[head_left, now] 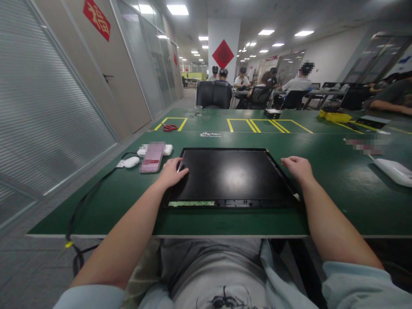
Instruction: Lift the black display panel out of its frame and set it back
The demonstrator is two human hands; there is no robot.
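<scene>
Left hand (174,172) touches the left edge of the screen (209,176), thumb and fingers apart. Right hand (296,167) is curled just past its right edge; I can't tell if it holds anything. Flat on the table (309,143), the screen runs longways between my hands, nearer my left.

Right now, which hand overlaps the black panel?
The left hand: its thumb lies over the black panel; the right hand is beside the panel's right edge.
</scene>
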